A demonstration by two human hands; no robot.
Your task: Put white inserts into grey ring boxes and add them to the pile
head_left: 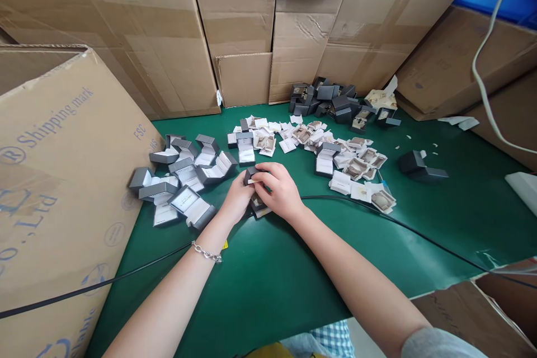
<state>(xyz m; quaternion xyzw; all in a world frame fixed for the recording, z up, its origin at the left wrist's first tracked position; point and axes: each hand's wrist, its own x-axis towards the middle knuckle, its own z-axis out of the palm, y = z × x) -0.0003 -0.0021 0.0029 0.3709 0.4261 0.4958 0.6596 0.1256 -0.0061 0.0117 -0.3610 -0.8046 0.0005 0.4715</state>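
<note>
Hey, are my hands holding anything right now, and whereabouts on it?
Yes, a small dark box: the left hand grips its outer side, while the right hand's fingers are at its near edge.

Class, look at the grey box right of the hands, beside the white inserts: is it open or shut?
Open: the grey box shows its white interior, not covered by its lid.

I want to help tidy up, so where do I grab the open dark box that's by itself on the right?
I'd pinch the raised left part of the box by its opposite sides, coming down from above. It stands higher than the flatter right part, which lies low on the table, and no other box crowds it.
</note>
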